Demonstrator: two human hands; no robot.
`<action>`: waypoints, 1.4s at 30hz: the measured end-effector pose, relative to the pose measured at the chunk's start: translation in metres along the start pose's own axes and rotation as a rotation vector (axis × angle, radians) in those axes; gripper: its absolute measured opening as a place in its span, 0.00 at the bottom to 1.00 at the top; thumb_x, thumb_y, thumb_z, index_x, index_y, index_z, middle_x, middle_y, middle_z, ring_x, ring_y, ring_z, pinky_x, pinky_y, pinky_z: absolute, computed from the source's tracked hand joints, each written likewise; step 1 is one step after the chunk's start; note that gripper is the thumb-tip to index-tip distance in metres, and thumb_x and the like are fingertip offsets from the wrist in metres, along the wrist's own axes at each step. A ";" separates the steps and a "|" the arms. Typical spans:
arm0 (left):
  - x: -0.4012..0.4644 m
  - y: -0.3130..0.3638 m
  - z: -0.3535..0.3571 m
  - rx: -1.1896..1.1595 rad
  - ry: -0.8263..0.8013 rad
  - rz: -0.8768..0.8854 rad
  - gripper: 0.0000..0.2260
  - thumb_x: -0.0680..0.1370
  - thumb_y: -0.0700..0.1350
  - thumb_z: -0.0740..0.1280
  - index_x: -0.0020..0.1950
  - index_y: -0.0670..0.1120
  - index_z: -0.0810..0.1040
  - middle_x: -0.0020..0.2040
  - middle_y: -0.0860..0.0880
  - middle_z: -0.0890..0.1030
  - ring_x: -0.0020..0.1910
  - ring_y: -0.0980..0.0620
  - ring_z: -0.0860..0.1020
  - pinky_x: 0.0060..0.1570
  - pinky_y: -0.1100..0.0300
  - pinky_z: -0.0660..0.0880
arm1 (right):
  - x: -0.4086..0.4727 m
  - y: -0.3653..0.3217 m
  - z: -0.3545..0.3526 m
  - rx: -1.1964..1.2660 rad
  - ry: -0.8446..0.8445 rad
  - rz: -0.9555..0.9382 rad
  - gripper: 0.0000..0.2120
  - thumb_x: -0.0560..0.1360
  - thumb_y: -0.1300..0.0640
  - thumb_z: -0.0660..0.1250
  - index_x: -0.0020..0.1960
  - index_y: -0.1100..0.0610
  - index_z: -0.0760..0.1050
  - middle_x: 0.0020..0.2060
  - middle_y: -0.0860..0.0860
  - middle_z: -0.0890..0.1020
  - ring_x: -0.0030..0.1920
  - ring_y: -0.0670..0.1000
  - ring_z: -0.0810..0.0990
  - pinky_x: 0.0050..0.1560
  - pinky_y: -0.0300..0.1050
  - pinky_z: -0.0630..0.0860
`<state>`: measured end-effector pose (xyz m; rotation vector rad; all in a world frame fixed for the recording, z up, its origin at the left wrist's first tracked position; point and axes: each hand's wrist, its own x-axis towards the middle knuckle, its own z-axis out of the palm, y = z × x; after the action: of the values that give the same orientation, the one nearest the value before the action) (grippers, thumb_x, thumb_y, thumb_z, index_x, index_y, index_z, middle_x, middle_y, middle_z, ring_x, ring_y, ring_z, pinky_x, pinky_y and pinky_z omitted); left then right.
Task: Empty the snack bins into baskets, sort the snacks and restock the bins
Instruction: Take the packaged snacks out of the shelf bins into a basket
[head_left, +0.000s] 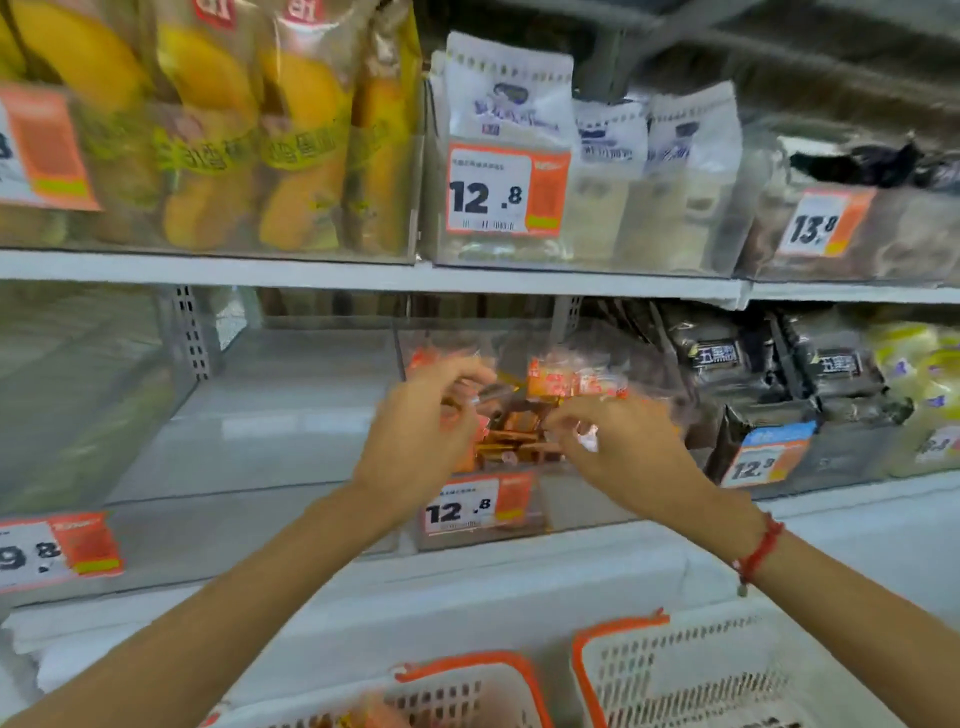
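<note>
Now | left hand (423, 431), right hand (618, 441) curled, grip unclear | snack packets (519, 431) jumbled, bin (483, 519)

Both baskets, one at 6 o'clock (467, 691) and one at 5 o'clock (727, 670), are cut off by the bottom edge. The left hand (421, 436) and right hand (618, 447) are motion-blurred, hiding part of the snacks (519, 426); their grip cannot be told.

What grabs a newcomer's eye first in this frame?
Both hands, left hand and right hand, reach into the clear bin of small orange snack packets at centre, fingers curled around packets. Below sit two white baskets with orange rims; yellow bags fill the upper-left shelf.
</note>
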<state>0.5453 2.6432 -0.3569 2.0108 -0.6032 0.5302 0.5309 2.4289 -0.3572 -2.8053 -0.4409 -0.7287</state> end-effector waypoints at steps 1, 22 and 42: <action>0.013 -0.004 0.009 0.036 -0.012 0.030 0.16 0.77 0.33 0.65 0.56 0.55 0.77 0.52 0.58 0.80 0.52 0.62 0.78 0.54 0.62 0.76 | 0.013 0.017 0.003 -0.049 -0.019 0.054 0.09 0.78 0.52 0.64 0.56 0.48 0.79 0.49 0.50 0.83 0.50 0.52 0.80 0.46 0.48 0.76; 0.134 -0.084 0.083 1.080 -0.421 -0.351 0.38 0.71 0.65 0.69 0.72 0.43 0.66 0.71 0.41 0.63 0.70 0.40 0.60 0.68 0.48 0.63 | 0.132 0.086 0.058 -0.514 -0.592 0.066 0.50 0.60 0.38 0.78 0.72 0.60 0.63 0.69 0.57 0.65 0.69 0.58 0.60 0.66 0.56 0.66; 0.065 -0.023 0.030 0.960 -0.227 0.102 0.18 0.82 0.52 0.60 0.72 0.51 0.65 0.64 0.47 0.77 0.60 0.44 0.77 0.52 0.51 0.74 | 0.050 0.078 0.024 -0.233 -0.005 0.013 0.23 0.78 0.42 0.62 0.66 0.54 0.65 0.45 0.53 0.82 0.47 0.60 0.80 0.43 0.48 0.69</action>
<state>0.6145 2.6145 -0.3479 2.9859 -0.6540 0.7468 0.6092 2.3742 -0.3620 -3.0227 -0.3587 -0.8192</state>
